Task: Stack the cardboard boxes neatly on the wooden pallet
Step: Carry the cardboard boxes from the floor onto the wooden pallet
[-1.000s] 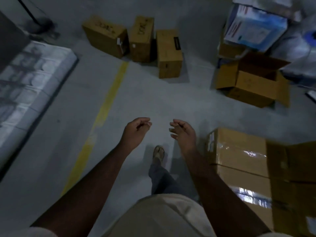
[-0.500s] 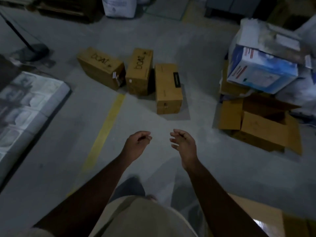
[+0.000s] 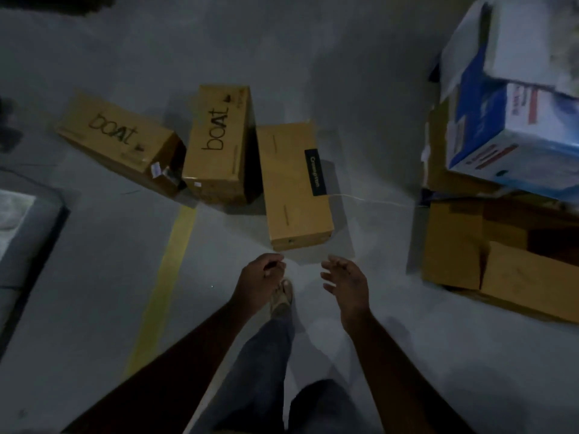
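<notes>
Three closed cardboard boxes lie side by side on the grey floor ahead. The left box (image 3: 116,137) and the middle box (image 3: 219,142) both carry the word "boat". The right box (image 3: 294,186) has a black label strip and lies nearest to me. My left hand (image 3: 260,281) hangs just short of that box's near end, fingers loosely curled and holding nothing. My right hand (image 3: 344,283) is beside it, fingers relaxed and spread, also empty. No wooden pallet is in view.
An open, empty cardboard box (image 3: 501,264) lies at the right, under a pile topped by a blue-and-white carton (image 3: 513,142). A yellow floor line (image 3: 169,274) runs on the left. A grey padded slab (image 3: 22,233) lies at the far left. My foot (image 3: 282,296) steps forward.
I have walked toward the three boxes, which now lie much closer. The taped boxes at the lower right have dropped out of view. Both hands stay empty in front of me.
</notes>
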Available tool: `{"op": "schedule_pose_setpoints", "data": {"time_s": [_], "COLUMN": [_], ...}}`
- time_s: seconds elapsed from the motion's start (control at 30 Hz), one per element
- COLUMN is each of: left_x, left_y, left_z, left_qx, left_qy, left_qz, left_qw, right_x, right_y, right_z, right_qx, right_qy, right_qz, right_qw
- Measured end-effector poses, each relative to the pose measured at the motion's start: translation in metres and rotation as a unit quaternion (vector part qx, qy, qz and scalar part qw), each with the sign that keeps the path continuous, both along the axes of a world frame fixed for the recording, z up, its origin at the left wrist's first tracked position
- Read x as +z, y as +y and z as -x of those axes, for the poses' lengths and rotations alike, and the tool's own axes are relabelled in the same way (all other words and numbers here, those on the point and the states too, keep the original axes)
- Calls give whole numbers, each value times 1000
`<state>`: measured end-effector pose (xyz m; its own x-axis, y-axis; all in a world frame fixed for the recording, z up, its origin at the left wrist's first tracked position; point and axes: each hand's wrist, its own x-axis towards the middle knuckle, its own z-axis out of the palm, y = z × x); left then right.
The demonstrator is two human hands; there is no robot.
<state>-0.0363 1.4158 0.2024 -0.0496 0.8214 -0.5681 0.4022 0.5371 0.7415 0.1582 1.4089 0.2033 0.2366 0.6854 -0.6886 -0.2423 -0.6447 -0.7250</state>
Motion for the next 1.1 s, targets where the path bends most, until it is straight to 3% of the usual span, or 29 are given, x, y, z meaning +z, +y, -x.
{"op": "schedule_pose_setpoints", "data": {"time_s": [0.13, 0.27, 0.4, 0.47, 0.53, 0.63, 0.73, 0.8, 0.9, 1.0, 1.1], "left_x": [-86, -190, -310, -357, -369, -354, -351, -353, -349, -356, -361], "left_y": [109, 191, 230, 237, 241, 246, 248, 245, 243, 247, 247], "left_z": [-37, -71, -85, -92, -105, -119, -105, -88, -78, -86, -87], "left_qx": [-64, -51, -49, -67, -91, -71, -42, -42, -68, -74, -74], "left_qy": [37, 50, 124, 166, 221, 237, 228, 260, 290, 294, 285], "left_qz": [26, 56, 54, 66, 62, 82, 138, 157, 163, 170, 171], "left_qw": [997, 996, 990, 982, 969, 966, 963, 952, 941, 938, 940], "right_x": [-98, -227, -341, -378, -406, -415, -402, -405, -437, -471, -497], "right_y": [101, 178, 220, 227, 231, 231, 216, 203, 220, 256, 276], "right_z": [-25, -46, -47, -47, -48, -46, -34, -36, -55, -62, -61], "right_qx": [11, 40, 171, 185, 179, 140, 145, 179, 176, 272, 226], "right_qy": [-15, -37, -182, -238, -246, -175, -337, -357, -233, -205, -118], "right_qz": [27, 26, 22, 40, 86, 106, -55, -117, -38, 64, 159], "right_qw": [999, 998, 968, 953, 949, 969, 929, 909, 956, 938, 954]}}
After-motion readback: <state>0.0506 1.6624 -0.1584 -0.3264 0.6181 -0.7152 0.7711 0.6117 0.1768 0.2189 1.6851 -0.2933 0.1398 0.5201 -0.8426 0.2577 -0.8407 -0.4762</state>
